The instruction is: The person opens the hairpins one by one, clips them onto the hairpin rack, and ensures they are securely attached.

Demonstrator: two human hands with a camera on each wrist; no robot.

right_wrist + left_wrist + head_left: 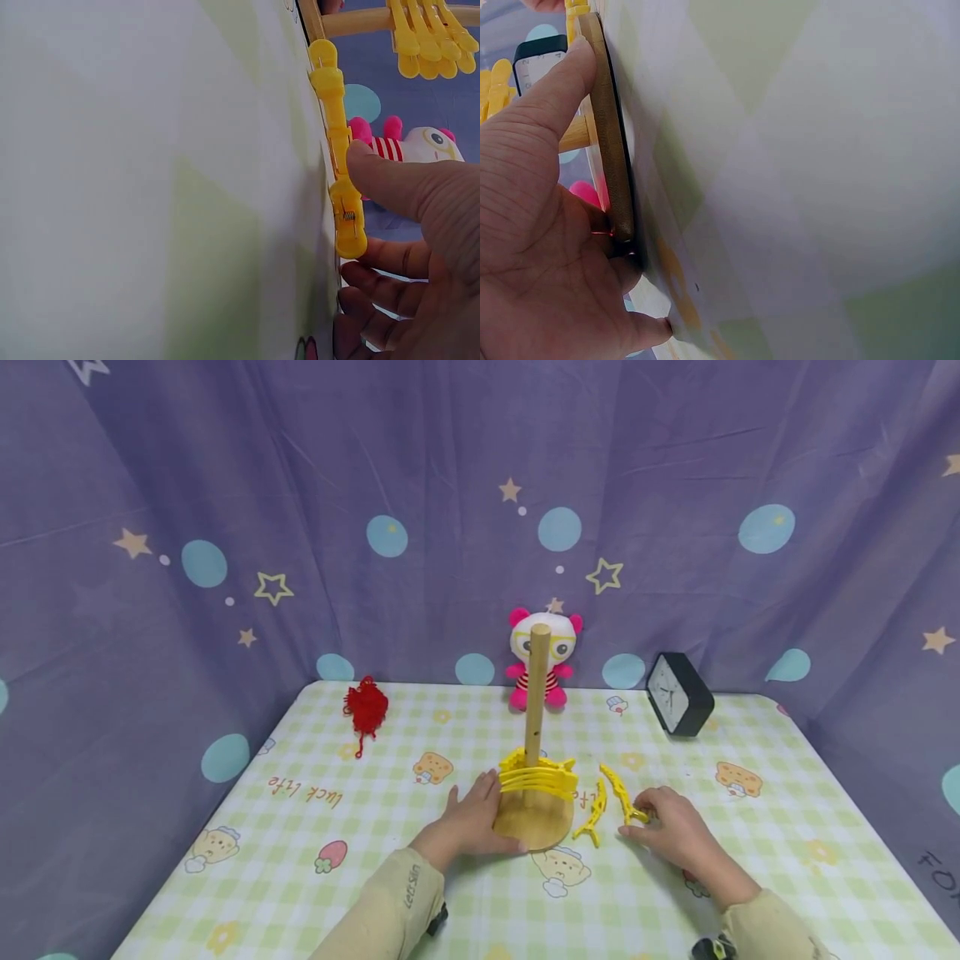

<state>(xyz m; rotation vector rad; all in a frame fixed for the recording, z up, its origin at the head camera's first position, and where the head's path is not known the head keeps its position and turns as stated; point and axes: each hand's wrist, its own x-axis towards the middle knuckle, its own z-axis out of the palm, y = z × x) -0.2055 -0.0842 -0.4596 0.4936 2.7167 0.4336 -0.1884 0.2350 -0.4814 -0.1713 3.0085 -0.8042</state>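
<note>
A wooden stand [536,693] with a round base [534,831] and an upright post stands on the table. Several curved yellow plastic clip pieces [538,779] sit stacked around its post. My left hand [467,821] holds the base at its left edge, thumb along the near rim [604,112] and fingers round the far side. Right of the stand lie two loose yellow clip pieces, a nearer one [595,814] and a farther one [617,785]. My right hand [670,829] is at the farther piece's near end, thumb and forefinger apart. A yellow piece [339,142] with a small spring lies beside the right thumb.
A pink and white panda toy [542,647] sits behind the post. At the back right stands a black clock [678,695], at the back left a red tangle of cord [366,708]. A checked cloth [300,852] covers the table; a purple curtain [450,460] hangs behind.
</note>
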